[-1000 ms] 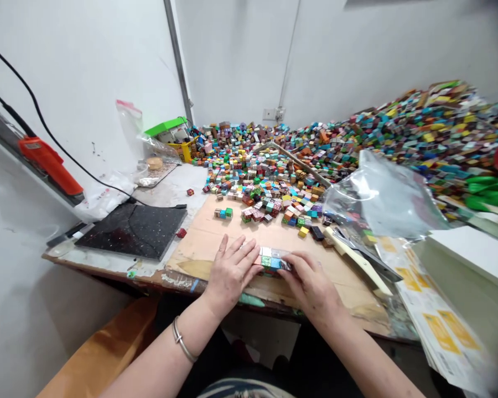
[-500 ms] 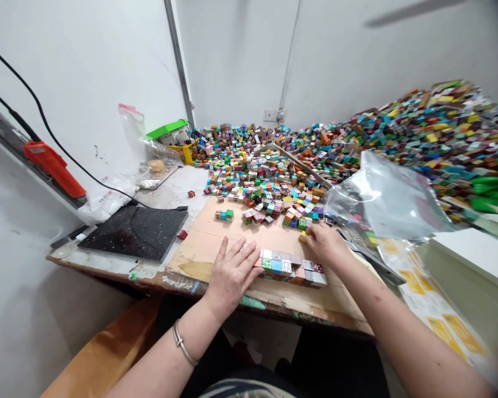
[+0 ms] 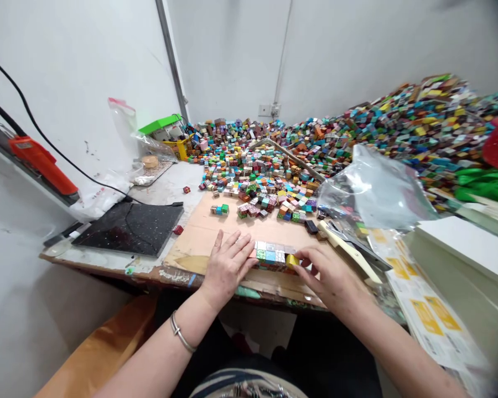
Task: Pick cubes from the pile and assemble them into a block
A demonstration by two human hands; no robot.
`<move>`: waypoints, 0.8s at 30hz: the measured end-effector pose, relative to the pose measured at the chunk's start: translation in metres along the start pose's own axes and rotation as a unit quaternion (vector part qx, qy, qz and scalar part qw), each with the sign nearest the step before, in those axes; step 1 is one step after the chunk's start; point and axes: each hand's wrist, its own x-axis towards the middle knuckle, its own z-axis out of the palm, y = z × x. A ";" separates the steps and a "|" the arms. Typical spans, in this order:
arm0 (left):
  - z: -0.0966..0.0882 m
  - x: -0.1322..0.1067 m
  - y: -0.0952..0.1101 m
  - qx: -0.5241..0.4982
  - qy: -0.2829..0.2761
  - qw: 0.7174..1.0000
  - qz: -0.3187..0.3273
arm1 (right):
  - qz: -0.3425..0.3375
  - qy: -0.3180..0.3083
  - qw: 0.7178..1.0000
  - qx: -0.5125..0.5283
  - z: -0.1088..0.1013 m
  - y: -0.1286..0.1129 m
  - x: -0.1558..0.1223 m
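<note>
A block of small patterned cubes point(image 3: 269, 254), set side by side in rows, lies near the front edge of a tan board point(image 3: 195, 235). My left hand point(image 3: 228, 262) rests flat with fingers stretched out, its fingertips against the left end of the rows. At the right side, my right hand point(image 3: 326, 271) pinches a yellow cube point(image 3: 291, 261) between thumb and fingers, touching the row. The right end of the rows is partly hidden behind that hand. Just beyond them lie loose cubes, among them a short joined strip point(image 3: 219, 210) and a dark cube point(image 3: 311, 226).
A large heap of coloured cubes point(image 3: 398, 127) fills the back and right. A clear plastic bag point(image 3: 373, 188) and a cream-handled cutter point(image 3: 348, 251) lie right of the board. At left are a black speckled slab point(image 3: 128, 229) and an orange electric tool point(image 3: 43, 168) with a cable.
My right hand has picked up the yellow cube and brought it left and nearer, against the rows. The cutter's cream handle is now uncovered. My left hand stays at the left end.
</note>
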 end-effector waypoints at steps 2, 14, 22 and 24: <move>0.000 0.000 0.000 0.004 -0.002 1.000 0.001 | -0.027 0.020 0.999 -0.004 0.006 0.001 0.002; -0.002 0.002 0.001 0.012 0.000 1.000 -0.003 | 0.009 -0.001 0.999 -0.047 0.013 0.011 -0.005; -0.001 0.003 0.002 -0.016 0.019 1.000 -0.008 | 0.170 -0.093 0.959 -0.208 0.012 0.092 0.065; -0.001 0.003 0.002 -0.020 0.017 1.000 -0.014 | 0.187 -0.103 0.951 -0.223 0.018 0.107 0.078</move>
